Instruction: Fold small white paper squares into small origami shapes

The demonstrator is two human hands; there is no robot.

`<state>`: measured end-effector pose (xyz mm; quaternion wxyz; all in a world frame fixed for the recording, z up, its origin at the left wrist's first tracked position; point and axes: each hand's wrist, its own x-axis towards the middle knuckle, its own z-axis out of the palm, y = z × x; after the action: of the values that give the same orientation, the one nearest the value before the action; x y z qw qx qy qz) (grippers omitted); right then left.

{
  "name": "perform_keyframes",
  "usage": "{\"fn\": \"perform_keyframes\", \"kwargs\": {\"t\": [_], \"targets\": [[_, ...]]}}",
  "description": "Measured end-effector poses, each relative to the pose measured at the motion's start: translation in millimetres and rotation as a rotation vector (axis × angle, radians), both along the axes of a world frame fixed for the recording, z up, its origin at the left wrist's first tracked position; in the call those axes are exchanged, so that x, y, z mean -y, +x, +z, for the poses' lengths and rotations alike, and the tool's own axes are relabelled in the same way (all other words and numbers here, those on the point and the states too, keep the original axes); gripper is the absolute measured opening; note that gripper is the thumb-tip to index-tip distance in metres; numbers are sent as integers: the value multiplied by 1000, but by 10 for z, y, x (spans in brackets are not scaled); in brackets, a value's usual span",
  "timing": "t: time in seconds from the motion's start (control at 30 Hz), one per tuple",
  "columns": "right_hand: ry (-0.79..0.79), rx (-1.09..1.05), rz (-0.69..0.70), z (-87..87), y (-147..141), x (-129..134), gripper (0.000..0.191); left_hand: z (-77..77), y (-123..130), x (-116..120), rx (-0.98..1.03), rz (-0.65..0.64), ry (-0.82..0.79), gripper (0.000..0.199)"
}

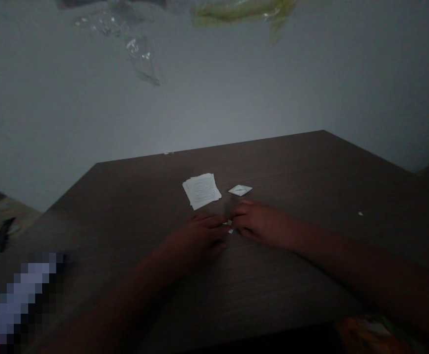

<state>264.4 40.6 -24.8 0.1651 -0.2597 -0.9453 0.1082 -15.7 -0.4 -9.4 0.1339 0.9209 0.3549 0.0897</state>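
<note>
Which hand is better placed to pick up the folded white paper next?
Probably the right hand: its fingers lie just below the folded white paper, while the left hand sits closer to the stack of paper slips.

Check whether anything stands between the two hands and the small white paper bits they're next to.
Nothing visible stands in the way. The small white paper bits lie on the dark table directly between the left hand and the right hand. The stack of white paper and the diamond-shaped paper lie beyond the hands.
</note>
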Motion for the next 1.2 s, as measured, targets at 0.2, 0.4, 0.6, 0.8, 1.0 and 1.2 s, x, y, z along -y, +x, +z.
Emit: {"fn": "perform_keyframes", "kwargs": {"t": [0.2,0.4,0.6,0.8,1.0,1.2], "targets": [[181,174,-74,56,-45,200,14,67,129,147,-157,74,98,40],[311,254,-78,76,-145,436,14,62,335,352,-376,121,188,40],[382,294,-92,11,-221,553,14,-73,497,494,-341,160,266,42],[294,229,-91,-32,-206,499,20,-138,530,507,-242,186,242,41],[285,222,-87,-4,-210,480,21,-142,511,462,-278,203,226,39],[234,177,-51,3,-217,556,21,-93,404,303,-167,299,151,40]]}}
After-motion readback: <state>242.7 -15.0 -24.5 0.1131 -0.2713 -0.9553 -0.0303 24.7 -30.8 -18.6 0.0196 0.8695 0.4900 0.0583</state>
